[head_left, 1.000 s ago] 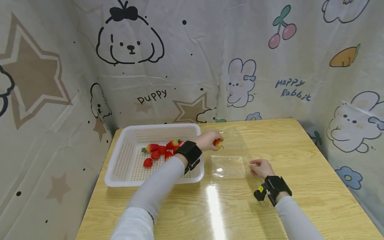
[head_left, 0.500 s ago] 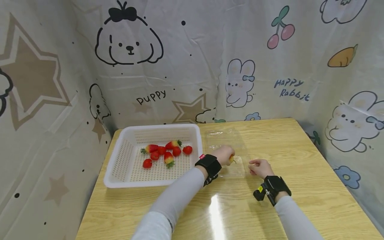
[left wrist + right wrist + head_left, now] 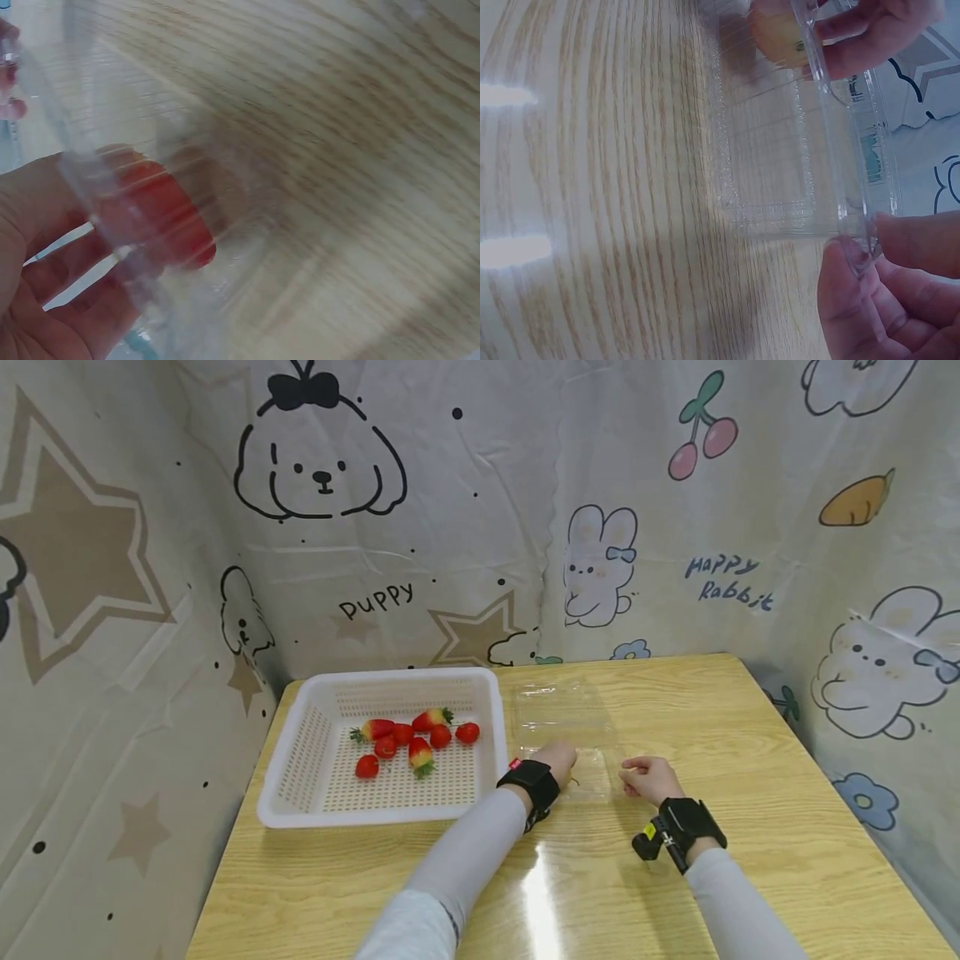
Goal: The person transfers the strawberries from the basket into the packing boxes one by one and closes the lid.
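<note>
A clear plastic clamshell box (image 3: 597, 775) stands on the table with its lid (image 3: 562, 714) folded back. My left hand (image 3: 557, 762) reaches down into the box and holds a red-and-yellow strawberry (image 3: 176, 217), seen through the clear wall in the left wrist view. In the right wrist view, the fruit's yellow end with a small green spot faces the camera. My right hand (image 3: 651, 779) pinches the near right corner of the box between thumb and finger (image 3: 845, 259). In the head view, the left hand covers most of the held strawberry.
A white perforated plastic basket (image 3: 270, 817) stands to the left of the box. Inside lie leafy strawberries (image 3: 421, 755) and several small round red fruits (image 3: 367, 767). A printed curtain (image 3: 480, 552) hangs behind the wooden table (image 3: 720, 710) and along its sides.
My left hand has carried the strawberry from above the lid, rightward and toward me, then down into the box base. My right hand has stayed at the box corner.
</note>
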### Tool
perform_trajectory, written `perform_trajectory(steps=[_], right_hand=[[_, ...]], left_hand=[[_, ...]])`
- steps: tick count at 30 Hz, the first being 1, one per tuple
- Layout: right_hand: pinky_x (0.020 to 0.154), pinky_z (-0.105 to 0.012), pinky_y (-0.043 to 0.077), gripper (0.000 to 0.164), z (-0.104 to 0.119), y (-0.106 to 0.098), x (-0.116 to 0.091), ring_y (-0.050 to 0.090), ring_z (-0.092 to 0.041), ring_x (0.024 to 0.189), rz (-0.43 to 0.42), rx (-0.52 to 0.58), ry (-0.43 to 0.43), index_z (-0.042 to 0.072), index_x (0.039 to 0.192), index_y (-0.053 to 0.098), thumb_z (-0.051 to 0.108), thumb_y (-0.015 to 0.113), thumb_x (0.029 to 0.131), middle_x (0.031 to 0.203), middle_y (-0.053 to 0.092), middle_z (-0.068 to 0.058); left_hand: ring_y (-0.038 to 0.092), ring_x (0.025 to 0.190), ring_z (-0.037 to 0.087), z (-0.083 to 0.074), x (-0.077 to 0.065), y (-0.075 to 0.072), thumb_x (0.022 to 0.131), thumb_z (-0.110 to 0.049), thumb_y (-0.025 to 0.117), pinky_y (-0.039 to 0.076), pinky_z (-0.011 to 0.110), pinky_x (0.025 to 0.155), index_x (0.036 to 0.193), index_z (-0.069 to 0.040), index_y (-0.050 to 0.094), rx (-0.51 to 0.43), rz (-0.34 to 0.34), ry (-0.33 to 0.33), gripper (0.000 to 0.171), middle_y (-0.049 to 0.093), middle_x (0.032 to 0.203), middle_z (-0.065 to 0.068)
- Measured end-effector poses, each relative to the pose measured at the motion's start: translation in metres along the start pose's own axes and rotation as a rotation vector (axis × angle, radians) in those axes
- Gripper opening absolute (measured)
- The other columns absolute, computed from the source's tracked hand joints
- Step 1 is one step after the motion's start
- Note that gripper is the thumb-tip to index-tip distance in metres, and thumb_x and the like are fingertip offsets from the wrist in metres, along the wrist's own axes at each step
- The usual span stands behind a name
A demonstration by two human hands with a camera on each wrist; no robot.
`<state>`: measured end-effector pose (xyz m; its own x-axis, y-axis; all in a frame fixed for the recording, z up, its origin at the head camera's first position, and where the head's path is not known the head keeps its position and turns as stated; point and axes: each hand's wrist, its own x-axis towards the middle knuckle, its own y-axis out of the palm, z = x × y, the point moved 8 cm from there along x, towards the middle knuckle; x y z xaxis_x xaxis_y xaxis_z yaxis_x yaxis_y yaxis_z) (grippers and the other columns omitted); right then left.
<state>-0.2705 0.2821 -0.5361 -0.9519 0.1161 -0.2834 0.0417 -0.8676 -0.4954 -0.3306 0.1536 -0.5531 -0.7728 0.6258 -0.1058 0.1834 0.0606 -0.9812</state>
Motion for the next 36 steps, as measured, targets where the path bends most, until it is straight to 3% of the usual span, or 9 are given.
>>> perform_trajectory(steps=[3, 4, 9, 16, 20, 22, 26, 31, 36], right_hand=[[0.062, -0.032, 0.052, 0.028, 0.002, 0.001, -0.001, 0.057, -0.012, 0.059, 0.001, -0.004, 0.000, -0.016, 0.109, 0.054, 0.002, 0.055, 0.087, 0.068, 0.059, -0.007], [0.062, -0.032, 0.052, 0.028, 0.002, 0.001, -0.001, 0.057, -0.013, 0.059, 0.002, -0.007, 0.000, -0.016, 0.109, 0.054, 0.002, 0.055, 0.087, 0.068, 0.059, -0.008], [0.062, -0.033, 0.052, 0.028, 0.004, 0.002, -0.001, 0.057, -0.013, 0.059, 0.005, -0.010, -0.004, -0.016, 0.109, 0.054, 0.002, 0.055, 0.087, 0.069, 0.059, -0.009], [0.062, -0.033, 0.053, 0.029, 0.003, 0.002, 0.000, 0.058, -0.013, 0.059, 0.009, -0.008, -0.009, -0.016, 0.110, 0.054, 0.003, 0.055, 0.087, 0.069, 0.060, -0.008], [0.063, -0.033, 0.053, 0.030, 0.001, 0.002, 0.001, 0.058, -0.013, 0.059, 0.012, -0.002, -0.008, -0.017, 0.111, 0.053, 0.003, 0.055, 0.088, 0.069, 0.060, -0.008], [0.063, -0.033, 0.053, 0.031, -0.001, 0.002, 0.001, 0.058, -0.013, 0.059, 0.010, 0.005, -0.003, -0.017, 0.111, 0.053, 0.003, 0.055, 0.087, 0.070, 0.060, -0.009], [0.063, -0.033, 0.053, 0.031, -0.003, 0.003, 0.002, 0.059, -0.012, 0.060, 0.012, 0.013, -0.002, -0.017, 0.111, 0.053, 0.003, 0.056, 0.087, 0.072, 0.061, -0.011], [0.063, -0.034, 0.053, 0.031, -0.001, 0.002, 0.001, 0.059, -0.013, 0.060, 0.006, 0.009, -0.013, -0.018, 0.111, 0.053, 0.002, 0.056, 0.087, 0.071, 0.061, -0.011], [0.063, -0.034, 0.053, 0.030, 0.001, 0.001, -0.001, 0.059, -0.013, 0.060, 0.003, -0.005, -0.011, -0.017, 0.110, 0.053, 0.002, 0.056, 0.087, 0.071, 0.060, -0.010]], left_hand=[[0.059, 0.068, 0.017, 0.006, -0.001, 0.005, 0.073, -0.002, 0.061, 0.046, 0.027, 0.059, 0.061, -0.012, 0.058, -0.040, 0.053, -0.010, 0.015, 0.062, 0.069, 0.001], [0.059, 0.069, 0.018, 0.002, -0.011, -0.007, 0.074, -0.002, 0.062, 0.047, 0.028, 0.060, 0.062, -0.010, 0.058, -0.026, 0.081, -0.036, 0.015, 0.062, 0.070, 0.002], [0.058, 0.065, 0.015, -0.007, -0.034, -0.027, 0.075, -0.002, 0.063, 0.046, 0.027, 0.055, 0.060, -0.011, 0.055, 0.004, -0.018, -0.033, 0.019, 0.060, 0.067, 0.000], [0.059, 0.068, 0.015, -0.009, -0.038, -0.026, 0.078, -0.005, 0.062, 0.047, 0.028, 0.054, 0.062, -0.010, 0.057, 0.058, 0.010, -0.017, 0.018, 0.062, 0.070, 0.001], [0.061, 0.075, 0.015, -0.011, -0.037, -0.030, 0.080, -0.004, 0.060, 0.048, 0.028, 0.059, 0.079, -0.011, 0.066, 0.012, 0.039, -0.009, 0.009, 0.065, 0.081, 0.001], [0.061, 0.086, 0.015, -0.012, -0.037, -0.037, 0.081, -0.002, 0.060, 0.048, 0.026, 0.068, 0.096, -0.010, 0.067, -0.019, 0.068, 0.005, 0.019, 0.066, 0.094, 0.002], [0.055, 0.105, 0.016, -0.014, -0.038, -0.066, 0.081, -0.005, 0.064, 0.045, 0.025, 0.083, 0.122, -0.011, 0.057, -0.034, 0.109, 0.035, 0.042, 0.058, 0.117, 0.003], [0.045, 0.121, 0.020, 0.001, -0.041, -0.124, 0.078, -0.014, 0.071, 0.042, 0.029, 0.092, 0.136, -0.013, 0.043, -0.126, 0.077, 0.022, 0.063, 0.043, 0.137, 0.008], [0.040, 0.125, 0.025, 0.037, -0.046, -0.180, 0.079, -0.014, 0.069, 0.037, 0.034, 0.099, 0.134, -0.008, 0.044, -0.195, -0.060, 0.011, 0.060, 0.043, 0.137, 0.012]])
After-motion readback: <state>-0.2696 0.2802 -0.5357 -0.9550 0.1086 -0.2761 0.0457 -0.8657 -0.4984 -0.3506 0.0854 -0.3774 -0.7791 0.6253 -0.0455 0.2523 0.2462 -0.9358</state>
